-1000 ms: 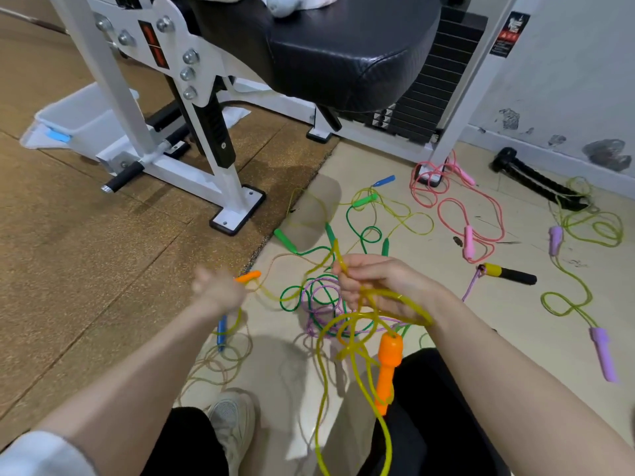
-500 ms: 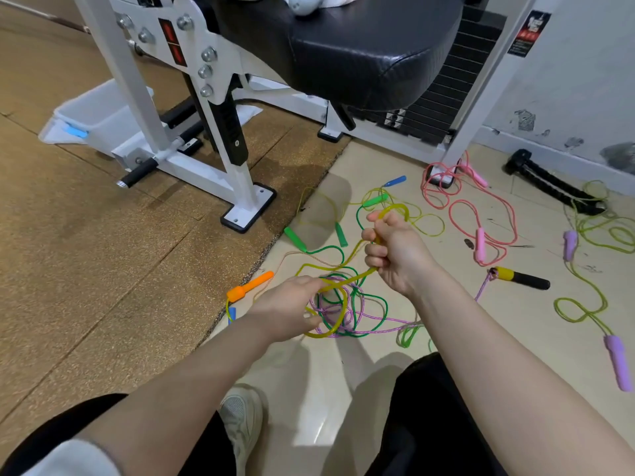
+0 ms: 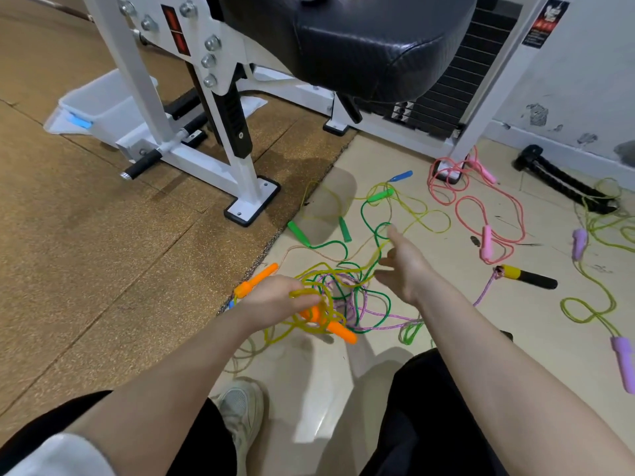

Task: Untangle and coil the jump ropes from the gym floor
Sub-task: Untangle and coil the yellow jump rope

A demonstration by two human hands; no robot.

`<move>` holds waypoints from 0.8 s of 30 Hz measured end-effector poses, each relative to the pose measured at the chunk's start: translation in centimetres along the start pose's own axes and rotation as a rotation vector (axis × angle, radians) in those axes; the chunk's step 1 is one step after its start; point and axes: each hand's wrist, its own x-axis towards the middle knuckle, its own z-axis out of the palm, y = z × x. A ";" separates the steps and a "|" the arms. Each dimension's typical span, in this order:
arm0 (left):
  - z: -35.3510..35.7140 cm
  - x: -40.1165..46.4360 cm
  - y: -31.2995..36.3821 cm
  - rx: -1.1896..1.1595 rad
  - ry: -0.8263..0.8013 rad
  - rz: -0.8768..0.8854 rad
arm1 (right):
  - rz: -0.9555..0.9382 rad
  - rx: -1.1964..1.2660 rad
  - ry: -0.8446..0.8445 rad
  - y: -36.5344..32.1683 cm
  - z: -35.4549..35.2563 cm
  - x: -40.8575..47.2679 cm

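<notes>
Two bare hands work above a knot of jump ropes on the pale tile. The left hand [image 3: 275, 302] is closed around gathered loops of the yellow rope [image 3: 319, 297], with one orange handle [image 3: 338, 329] hanging just under its fingers and the other orange handle [image 3: 256, 280] lying on the floor beside its wrist, right at the mat's edge. The right hand [image 3: 407, 266] is spread and holds nothing, its index finger pointing forward over the tangle; a yellow strand runs just beneath it, and whether skin meets rope cannot be told. Below and between the hands, green rope [image 3: 378, 304] and purple braided rope [image 3: 381, 326] cross the yellow loops. Green handles [image 3: 298, 232] lie beyond, near the seam where the brown cork mat [image 3: 103, 252] meets the tile. A white machine foot [image 3: 252, 204] sits on the mat close to that seam. To the right, a pink rope [image 3: 481, 214] curls by the white frame post, a black-and-yellow handle [image 3: 527, 277] lies alone, and a lime rope with purple handles [image 3: 622, 362] trails toward the right edge. Bare tile shows between these groups. A white shoe [image 3: 240, 407] rests under the arms.
</notes>
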 end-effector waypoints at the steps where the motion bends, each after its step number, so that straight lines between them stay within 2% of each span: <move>1: -0.3 -0.2 0.5 -0.071 0.027 0.022 | -0.038 -0.221 -0.050 0.5 0.5 -0.7; 4: -0.8 -1.0 1.9 -0.206 0.023 0.137 | -0.358 -0.718 -0.245 2.5 2.1 -2.2; 7: -1.6 -1.7 2.6 -0.178 0.071 0.239 | -0.495 -0.742 -0.514 3.3 2.6 -1.8; 10: -2.4 -2.3 2.9 -0.470 0.132 0.211 | -0.571 -0.767 -0.590 2.9 2.1 -1.5; 13: -2.3 -2.4 3.2 -0.749 0.141 0.220 | -0.492 -0.757 -0.624 2.8 2.3 -1.0; 16: -2.3 -2.2 3.1 -1.053 0.219 0.129 | -0.335 -0.772 -0.709 2.6 2.0 -0.6; 20: -2.6 -1.8 3.7 -1.354 0.356 0.043 | -0.216 -0.501 -0.722 2.4 1.8 -1.1; 22: -2.8 -1.4 4.0 -1.397 0.446 -0.007 | -0.237 -0.390 -0.699 3.0 2.2 -1.2; 24: -2.7 -1.1 3.8 -1.331 0.500 -0.032 | -0.282 -0.287 -0.649 3.7 2.9 -1.2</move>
